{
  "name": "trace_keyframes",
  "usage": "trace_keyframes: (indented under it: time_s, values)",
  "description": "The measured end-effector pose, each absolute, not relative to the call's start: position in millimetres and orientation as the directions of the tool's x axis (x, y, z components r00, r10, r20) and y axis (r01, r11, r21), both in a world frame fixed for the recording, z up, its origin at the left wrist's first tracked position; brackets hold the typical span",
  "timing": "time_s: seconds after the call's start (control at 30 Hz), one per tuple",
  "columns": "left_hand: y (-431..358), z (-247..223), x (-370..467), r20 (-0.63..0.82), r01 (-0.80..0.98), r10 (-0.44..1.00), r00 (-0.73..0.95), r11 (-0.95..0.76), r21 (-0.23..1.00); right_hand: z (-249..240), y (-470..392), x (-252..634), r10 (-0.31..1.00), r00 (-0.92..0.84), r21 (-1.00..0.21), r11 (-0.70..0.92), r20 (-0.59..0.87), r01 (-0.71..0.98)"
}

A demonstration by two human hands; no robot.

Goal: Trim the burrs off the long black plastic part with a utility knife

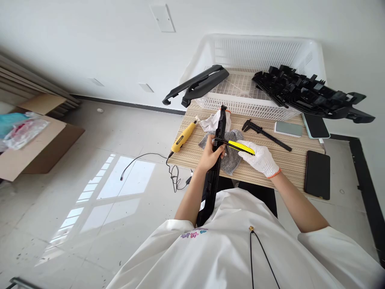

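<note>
Bare of any glove, my left hand [209, 155] grips a long black plastic trim piece [212, 176] that runs from above the tabletop down to my lap. My right hand [259, 157], in a white knit glove with an orange cuff, is closed around a yellow utility knife [241, 147]. The knife's front end reaches the trim piece just beside my left fingers; whether the blade touches it I cannot tell. Under the hands lies a grey cloth [230, 162], and behind the trim piece is a second white glove [210, 121].
A white plastic basket [264, 105] at the back holds many black trim parts [300, 90], some jutting past its sides. On the table [288, 168] lie a yellow power tool [184, 137] with a cord, a black caliper [266, 134], a whetstone-like block [288, 129] and two phones [317, 174].
</note>
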State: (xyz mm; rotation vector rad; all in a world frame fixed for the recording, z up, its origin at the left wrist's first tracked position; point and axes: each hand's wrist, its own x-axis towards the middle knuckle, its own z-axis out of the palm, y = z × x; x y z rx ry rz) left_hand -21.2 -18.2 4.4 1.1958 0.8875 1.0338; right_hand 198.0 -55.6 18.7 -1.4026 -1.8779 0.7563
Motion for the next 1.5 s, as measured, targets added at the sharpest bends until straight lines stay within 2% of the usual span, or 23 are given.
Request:
trace_keyframes:
  time_s: [0.27,0.43,0.67,0.83,1.1,1.5]
  values:
    - [-19.3,2.0,-20.7,-0.023,-0.214,0.958,0.286,0.087,0.973,18.3,-54.7,199.1,0.971,-0.156,-0.784,0.239,0.182,0.572]
    - [-19.0,6.0,-21.0,-0.024,-0.179,0.952,0.305,0.082,0.980,18.3,-55.5,199.9,0.969,-0.196,-0.782,0.239,0.152,0.575]
    - [-16.5,6.8,-19.5,-0.048,-0.191,0.954,0.297,0.108,0.976,19.2,-55.5,198.3,0.973,-0.136,-0.775,0.229,0.185,0.590]
    - [-13.4,7.6,-20.8,-0.054,-0.133,0.946,0.321,0.101,0.986,20.6,-55.7,199.1,0.966,-0.207,-0.798,0.244,0.152,0.551]
    - [-11.2,3.2,-17.1,-0.147,-0.196,0.947,0.286,0.207,0.958,14.8,-55.2,200.7,0.976,-0.172,-0.729,0.216,0.136,0.649]
    - [-12.1,1.1,-18.7,-0.175,-0.186,0.931,0.319,0.243,0.952,15.0,-57.2,200.1,0.974,-0.168,-0.726,0.224,0.151,0.650]
